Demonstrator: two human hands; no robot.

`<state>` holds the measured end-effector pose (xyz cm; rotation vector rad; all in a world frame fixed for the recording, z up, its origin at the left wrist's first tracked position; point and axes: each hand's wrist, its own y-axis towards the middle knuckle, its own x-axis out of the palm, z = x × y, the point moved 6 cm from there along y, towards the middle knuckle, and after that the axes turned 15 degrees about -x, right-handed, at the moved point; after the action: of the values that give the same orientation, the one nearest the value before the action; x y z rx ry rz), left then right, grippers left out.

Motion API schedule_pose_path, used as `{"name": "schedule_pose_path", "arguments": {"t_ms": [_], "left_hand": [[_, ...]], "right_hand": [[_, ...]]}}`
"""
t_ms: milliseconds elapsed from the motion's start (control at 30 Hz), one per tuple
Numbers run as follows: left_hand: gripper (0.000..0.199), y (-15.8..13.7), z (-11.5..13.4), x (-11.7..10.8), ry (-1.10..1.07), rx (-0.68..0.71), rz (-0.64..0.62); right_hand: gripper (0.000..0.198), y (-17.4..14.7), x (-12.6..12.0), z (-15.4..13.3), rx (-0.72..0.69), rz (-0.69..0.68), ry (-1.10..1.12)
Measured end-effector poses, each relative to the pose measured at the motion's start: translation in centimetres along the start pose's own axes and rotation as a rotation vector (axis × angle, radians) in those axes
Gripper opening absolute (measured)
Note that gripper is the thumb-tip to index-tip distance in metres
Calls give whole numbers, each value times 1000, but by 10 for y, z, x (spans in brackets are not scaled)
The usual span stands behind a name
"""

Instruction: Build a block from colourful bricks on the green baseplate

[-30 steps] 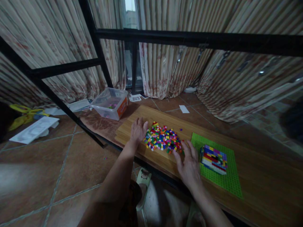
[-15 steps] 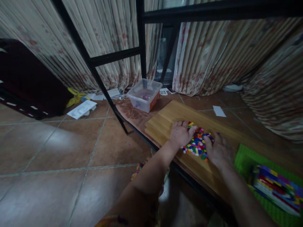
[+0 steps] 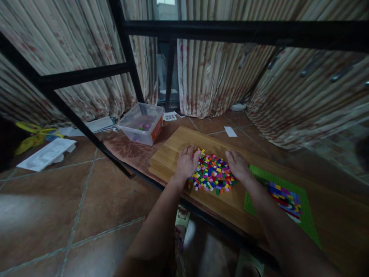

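A spread of small, many-coloured toy bricks (image 3: 211, 173) lies on the wooden board (image 3: 170, 148). My left hand (image 3: 186, 161) rests at the left edge of the bricks, fingers stretched out and thumb against them. On the opposite side, my right hand (image 3: 238, 165) lies with its fingers extended along the right edge of the bricks. Neither hand grips anything. To the right, partly behind my right forearm, is a green baseplate (image 3: 307, 207) with coloured bricks (image 3: 285, 198) built up in rows on it.
A clear plastic box (image 3: 141, 123) with a few coloured pieces stands on a brown patterned mat (image 3: 123, 150) at the board's far left. Black metal bars (image 3: 89, 77) frame the bench. White packaging (image 3: 47, 154) and a yellow item (image 3: 37, 132) lie on the tiled floor.
My view has turned right and the scene has shifted left. My hands stand further apart, and more of the loose bricks shows between them, spread wider.
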<state>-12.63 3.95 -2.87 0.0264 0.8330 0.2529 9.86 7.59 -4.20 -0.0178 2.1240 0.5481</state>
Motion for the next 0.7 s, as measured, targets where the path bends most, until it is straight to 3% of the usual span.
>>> {"name": "schedule_pose_path", "arguments": {"t_ms": [233,467,600,700], "left_hand": [[51,9,7,16,70,98,-94],[53,10,15,23,45,111,-208],[58,9,14,14,-95,48,-250],[63,11,9,4,-217,-10,-256]], "right_hand": [[49,-1,13,-35,-162,-113,146],[44,-13,4,-50,-140,-173,244],[39,-30,-10,-65,-149,-86,183],[40,-56,-10,-100,-241,10,117]]}}
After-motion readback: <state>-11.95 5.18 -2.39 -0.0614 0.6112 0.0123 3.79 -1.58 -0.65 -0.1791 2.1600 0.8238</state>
